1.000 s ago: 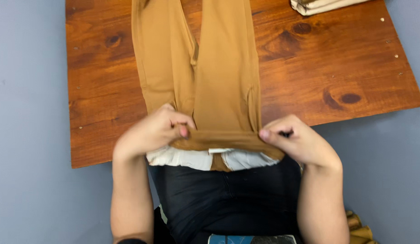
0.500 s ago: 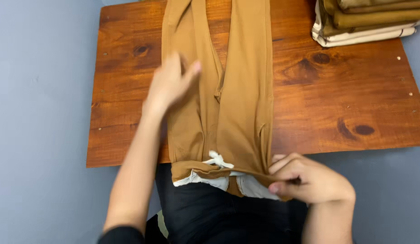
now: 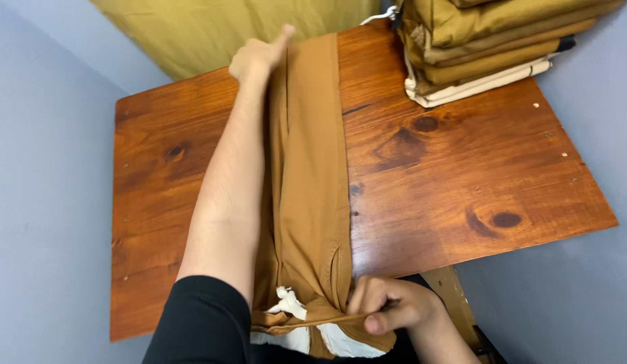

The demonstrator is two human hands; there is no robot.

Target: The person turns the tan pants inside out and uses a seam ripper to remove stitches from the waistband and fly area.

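A pair of tan-brown trousers lies lengthwise on the wooden table, folded leg over leg, the waistband with white pocket linings at the near edge. My left hand is stretched far up the table, fingers curled, resting on the left edge of the trouser legs near the far end. My right hand pinches the waistband at the near table edge, holding it against my body.
A stack of folded olive and tan garments with a white hanger hook sits at the far right corner. An olive-yellow cloth hangs behind the table's far edge. Grey-blue walls close in on the left and right.
My left hand has let go of the waistband and slid up along the trouser legs to the far end. My right hand has stayed on the waistband. The view has tilted up.
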